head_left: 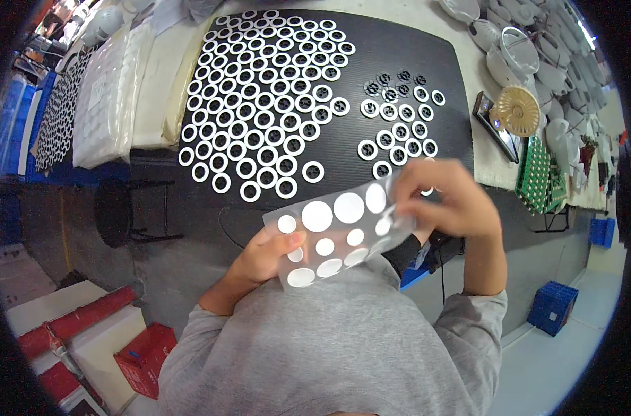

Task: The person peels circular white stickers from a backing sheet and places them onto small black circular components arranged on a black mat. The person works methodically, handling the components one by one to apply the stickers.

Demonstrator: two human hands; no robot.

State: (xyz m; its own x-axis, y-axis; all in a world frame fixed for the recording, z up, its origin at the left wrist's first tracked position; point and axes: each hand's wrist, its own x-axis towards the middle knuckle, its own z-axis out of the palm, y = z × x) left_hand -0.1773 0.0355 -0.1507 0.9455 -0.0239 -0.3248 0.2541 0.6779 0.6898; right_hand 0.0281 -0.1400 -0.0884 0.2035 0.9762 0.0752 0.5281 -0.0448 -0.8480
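A translucent sheet of round white stickers [340,231], large and small, is held tilted in front of my body. My left hand [262,257] grips its left end, thumb on top beside a small sticker. At the right end my right hand [455,200], slightly blurred, pinches the bent edge between thumb and fingers; whether a loose sticker is in that pinch cannot be made out. Beyond the sheet lies a black ribbed board [416,48] on the table. Many white rings with black centres [245,168] cover its left part, and a smaller group [399,154] sits near my right hand.
Several bare black spoked discs [388,90] lie on the board's right. Past its right edge are a phone [496,128], a small beige fan [516,111], green circuit boards [534,177] and piled white housings [513,59]. Plastic-wrapped white packs [111,97] stand left. A red crate [147,357] is low left.
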